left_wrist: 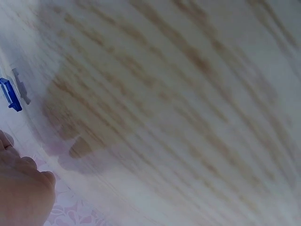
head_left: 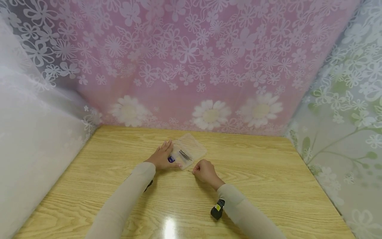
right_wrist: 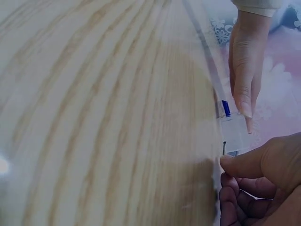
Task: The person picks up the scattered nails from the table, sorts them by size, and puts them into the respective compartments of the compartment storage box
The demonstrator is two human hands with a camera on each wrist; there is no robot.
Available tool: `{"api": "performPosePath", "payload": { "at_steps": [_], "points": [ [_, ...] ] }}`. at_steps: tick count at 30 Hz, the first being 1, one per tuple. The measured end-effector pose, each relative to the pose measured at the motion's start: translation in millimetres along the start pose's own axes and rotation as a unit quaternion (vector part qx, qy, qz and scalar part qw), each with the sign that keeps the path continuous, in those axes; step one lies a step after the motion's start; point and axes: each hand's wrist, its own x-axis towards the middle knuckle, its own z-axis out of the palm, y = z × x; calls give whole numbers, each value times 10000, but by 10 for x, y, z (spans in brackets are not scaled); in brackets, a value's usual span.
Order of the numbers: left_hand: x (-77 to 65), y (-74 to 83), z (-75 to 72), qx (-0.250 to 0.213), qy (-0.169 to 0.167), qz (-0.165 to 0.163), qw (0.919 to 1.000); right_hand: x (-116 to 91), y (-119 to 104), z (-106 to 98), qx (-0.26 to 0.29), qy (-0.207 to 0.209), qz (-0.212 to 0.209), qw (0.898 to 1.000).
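A clear plastic case [head_left: 195, 147] lies on the table with its lid raised at the far side. Several thin dark metal nails [head_left: 185, 155] are inside, and a blue latch [head_left: 171, 159] shows at its left side. My left hand [head_left: 162, 156] rests at the left of the case, fingers fairly straight, thumb along the near edge and touching it. Just right of the near corner, my right hand [head_left: 204, 171] pinches one nail [right_wrist: 225, 148] between thumb and forefinger. The head end of that nail sticks out past the thumb in the right wrist view; the rest is hidden by the fingers.
The wood-grain table [head_left: 167, 205] extends around the case on every side. A pink floral curtain [head_left: 185, 66] hangs behind its far edge. Pale floral sheets close in the left and right sides. A black wrist device [head_left: 217, 209] hangs under the right sleeve.
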Motion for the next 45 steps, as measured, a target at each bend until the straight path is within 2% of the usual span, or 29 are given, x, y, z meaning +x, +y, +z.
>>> {"api": "performPosePath", "payload": {
  "at_steps": [11, 17, 23, 33, 45],
  "points": [
    [2, 29, -19, 0, -16, -81, 10000, 88, -157, -146, -24, -93, -68, 9999],
    [7, 25, -15, 14, 75, -40, 10000, 155, -293, -187, 39, 20, -67, 10000],
    [21, 19, -1, -23, 39, -67, 10000, 255, -339, -131, 162, 263, -5, 9995],
    [22, 4, 10, 53, 62, -11, 10000, 373, -326, 13, 389, 525, 401, 9971],
    [17, -13, 33, 132, 98, -3, 9999, 386, -285, 100, 463, 538, 547, 9960]
  ]
}}
